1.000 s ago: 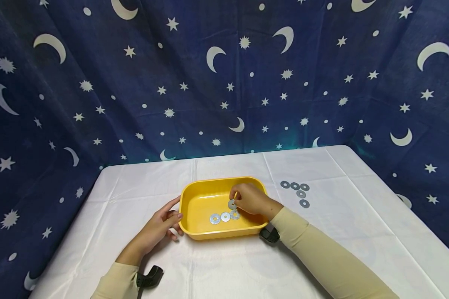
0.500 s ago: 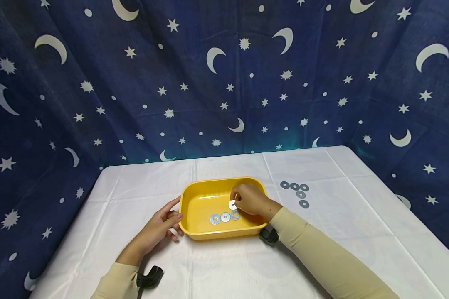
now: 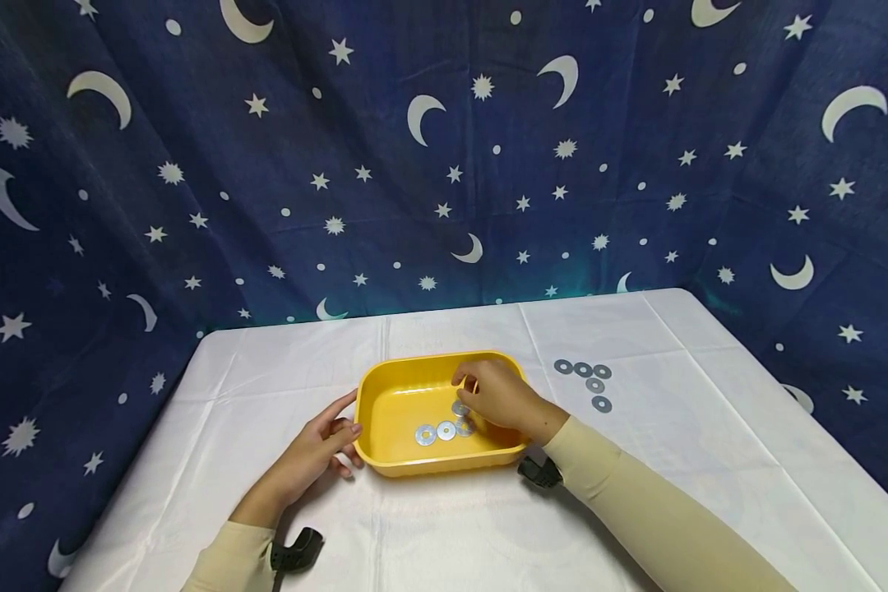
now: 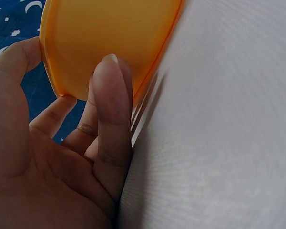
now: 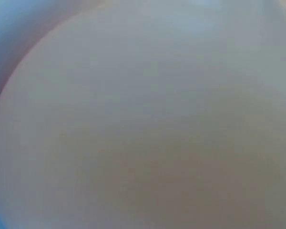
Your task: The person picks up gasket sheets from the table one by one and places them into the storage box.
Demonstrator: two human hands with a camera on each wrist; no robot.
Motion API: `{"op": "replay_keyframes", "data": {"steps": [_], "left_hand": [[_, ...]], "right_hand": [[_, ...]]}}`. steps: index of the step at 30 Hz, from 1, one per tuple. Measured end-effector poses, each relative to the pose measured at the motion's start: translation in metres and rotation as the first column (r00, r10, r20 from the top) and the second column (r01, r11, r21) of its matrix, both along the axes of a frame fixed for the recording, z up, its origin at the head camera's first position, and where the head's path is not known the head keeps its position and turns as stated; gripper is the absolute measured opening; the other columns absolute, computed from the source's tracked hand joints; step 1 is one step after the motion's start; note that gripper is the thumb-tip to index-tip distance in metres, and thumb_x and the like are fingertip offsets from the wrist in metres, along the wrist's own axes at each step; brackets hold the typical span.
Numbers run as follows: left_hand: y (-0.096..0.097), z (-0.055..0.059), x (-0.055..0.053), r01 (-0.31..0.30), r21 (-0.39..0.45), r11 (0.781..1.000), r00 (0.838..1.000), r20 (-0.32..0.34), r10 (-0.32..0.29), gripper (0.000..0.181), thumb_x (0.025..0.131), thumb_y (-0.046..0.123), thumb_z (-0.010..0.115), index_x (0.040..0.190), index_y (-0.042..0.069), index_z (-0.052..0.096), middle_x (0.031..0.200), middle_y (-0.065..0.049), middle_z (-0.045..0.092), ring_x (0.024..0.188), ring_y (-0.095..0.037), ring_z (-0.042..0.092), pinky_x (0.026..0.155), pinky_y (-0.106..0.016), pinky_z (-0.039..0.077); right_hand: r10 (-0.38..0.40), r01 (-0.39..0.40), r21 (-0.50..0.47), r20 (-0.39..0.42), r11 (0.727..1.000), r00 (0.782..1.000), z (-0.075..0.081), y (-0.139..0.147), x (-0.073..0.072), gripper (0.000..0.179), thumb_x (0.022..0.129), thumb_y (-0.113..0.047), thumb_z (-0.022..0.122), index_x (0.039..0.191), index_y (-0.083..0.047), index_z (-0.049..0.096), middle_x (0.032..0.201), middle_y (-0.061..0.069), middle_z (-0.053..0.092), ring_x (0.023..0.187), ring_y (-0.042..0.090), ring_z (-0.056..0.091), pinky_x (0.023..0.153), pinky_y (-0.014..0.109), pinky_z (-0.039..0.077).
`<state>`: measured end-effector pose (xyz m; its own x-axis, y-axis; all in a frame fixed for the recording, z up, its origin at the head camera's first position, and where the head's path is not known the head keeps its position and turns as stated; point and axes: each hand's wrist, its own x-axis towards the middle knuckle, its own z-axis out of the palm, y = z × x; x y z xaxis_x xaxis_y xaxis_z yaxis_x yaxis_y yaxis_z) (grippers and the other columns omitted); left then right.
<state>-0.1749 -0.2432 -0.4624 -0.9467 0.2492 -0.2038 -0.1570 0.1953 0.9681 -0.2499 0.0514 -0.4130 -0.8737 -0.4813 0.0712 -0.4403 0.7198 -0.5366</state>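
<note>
In the head view, a yellow plastic tray point(image 3: 392, 453) stands on the white cloth. My left hand point(image 3: 307, 452) is at its left end, with fingertips and thumb against the outer wall and rim. The left wrist view shows the thumb point(image 4: 112, 95) in front of the tray wall point(image 4: 100, 28), and relaxed fingers touching the rim. Inside the tray my right hand point(image 3: 499, 397) hovers low, index finger and thumb parted. Just below its fingertips lies a washer point(image 3: 459, 408), partly covered. Several flat metal washers, including a left one point(image 3: 425, 435), form a bent row on the tray floor.
On the cloth to the tray's right lie several more washers point(image 3: 595, 385) in a T-like layout. A dark blue curtain point(image 3: 385, 205) with moons and stars hangs behind the table point(image 3: 281, 345). The right wrist view is only a pale blur.
The right hand's finger and thumb have let go of the washer, which lies at the top of the bent row; the hand has risen slightly. The left hand stays put.
</note>
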Motion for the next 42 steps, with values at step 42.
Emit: {"op": "replay_keyframes", "data": {"steps": [42], "left_hand": [[0.002,-0.001,0.001,-0.054,-0.048,0.997,0.998,0.024,0.055,0.058,0.091,0.035,0.055,0.142,0.037,0.027,0.101,-0.014,0.052,0.074,-0.027,0.064,0.060,-0.035,0.057]], "right_hand": [[-0.266,0.239,-0.218,-0.104,0.946,0.958,-0.009,0.126,-0.008,0.010,0.088,-0.022,0.061,0.096,-0.020,0.065,0.077,-0.001,0.059,0.067,0.015,0.053,0.059,0.025,0.046]]}}
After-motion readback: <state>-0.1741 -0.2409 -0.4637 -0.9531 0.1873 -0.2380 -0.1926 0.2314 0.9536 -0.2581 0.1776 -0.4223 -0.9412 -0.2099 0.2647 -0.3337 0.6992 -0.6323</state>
